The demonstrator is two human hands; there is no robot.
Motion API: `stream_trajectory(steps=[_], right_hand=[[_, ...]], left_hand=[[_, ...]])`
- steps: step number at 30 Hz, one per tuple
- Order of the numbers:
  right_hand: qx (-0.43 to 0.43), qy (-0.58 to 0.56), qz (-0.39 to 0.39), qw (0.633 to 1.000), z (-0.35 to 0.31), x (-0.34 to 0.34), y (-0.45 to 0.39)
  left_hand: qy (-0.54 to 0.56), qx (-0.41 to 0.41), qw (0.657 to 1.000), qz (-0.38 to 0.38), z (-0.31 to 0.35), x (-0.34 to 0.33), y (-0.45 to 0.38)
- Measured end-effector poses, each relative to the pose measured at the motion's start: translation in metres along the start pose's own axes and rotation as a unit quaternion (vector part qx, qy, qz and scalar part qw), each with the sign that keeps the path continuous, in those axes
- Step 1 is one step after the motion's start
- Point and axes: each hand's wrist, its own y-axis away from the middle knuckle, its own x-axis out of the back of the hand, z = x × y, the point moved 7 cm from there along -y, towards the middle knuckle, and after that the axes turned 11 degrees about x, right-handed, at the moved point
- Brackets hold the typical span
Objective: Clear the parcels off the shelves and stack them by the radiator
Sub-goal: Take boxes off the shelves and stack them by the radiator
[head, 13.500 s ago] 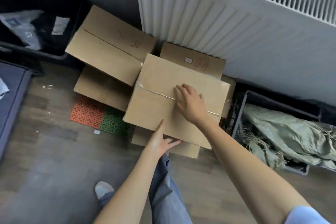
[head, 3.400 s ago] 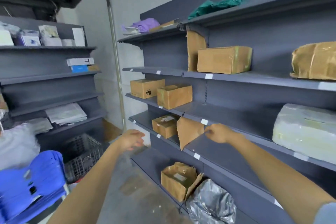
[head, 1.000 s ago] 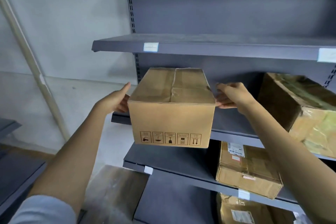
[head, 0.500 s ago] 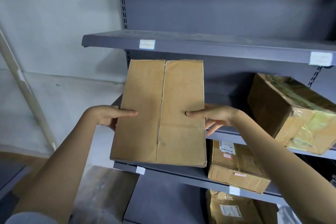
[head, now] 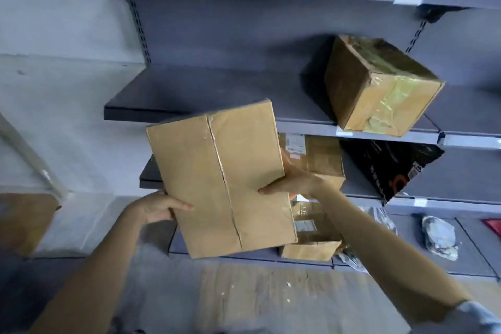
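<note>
I hold a plain brown cardboard box (head: 219, 179) in the air in front of the grey shelves (head: 206, 89), tilted with its taped face toward me. My left hand (head: 157, 207) grips its left edge, thumb on the front. Over on the right edge, my right hand (head: 294, 183) does the same. A crumpled taped box (head: 379, 87) sits on the middle shelf to the right. Another labelled box (head: 322, 157) stands on the shelf below, partly hidden behind the held box, and an open box (head: 311, 241) lies on the bottom shelf.
A black plastic mailer (head: 390, 165) leans on the lower shelf at right. Grey wrapped packets (head: 439, 237) lie on the bottom shelf. The radiator is out of view. A flattened cardboard piece (head: 24, 222) leans at far left. Dusty floor (head: 244, 298) spreads below.
The box has come off the middle shelf and moved down and toward me, tilting slightly clockwise. Both hands keep their grip on its sides. The view has dropped lower.
</note>
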Motion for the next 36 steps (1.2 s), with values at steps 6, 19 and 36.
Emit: stream_trajectory(steps=[6, 19, 36], right_hand=[[-0.062, -0.046, 0.065, 0.995, 0.098, 0.052, 0.149], [-0.122, -0.088, 0.425, 0.893, 0.206, 0.175, 0.604], [-0.165, -0.169, 0.663, 0.711, 0.331, 0.384, 0.994]], left_hand=[[-0.057, 0.045, 0.996, -0.06, -0.051, -0.155, -0.021], [-0.331, 0.131, 0.891, -0.283, -0.106, -0.617, -0.042], [-0.537, 0.087, 0.73, -0.414, -0.13, -1.185, -0.054]])
